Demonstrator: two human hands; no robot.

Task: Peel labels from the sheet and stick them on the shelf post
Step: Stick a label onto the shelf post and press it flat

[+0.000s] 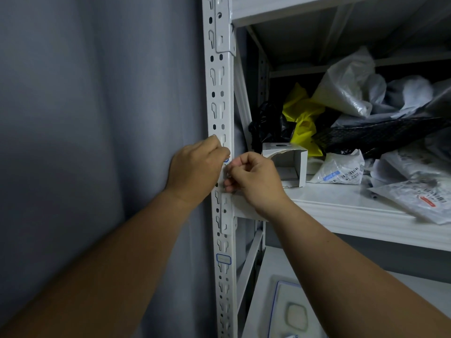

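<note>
The white perforated shelf post (220, 98) runs top to bottom through the middle of the view. My left hand (195, 169) and my right hand (253, 179) meet on the post at mid height, fingers pinched together against it. A blue-edged label (227, 160) peeks out between the fingertips, mostly hidden. Another blue-bordered label (223, 259) is stuck on the post lower down. The label sheet (290, 311) with a blue edge lies on the lower shelf at bottom centre.
A grey wall (97, 142) fills the left. The middle shelf (353, 211) holds an open white box (288, 164), yellow, black and clear plastic bags (346, 89), and barcoded mail pouches (339, 172). A shelf bracket (227, 213) sits just below my hands.
</note>
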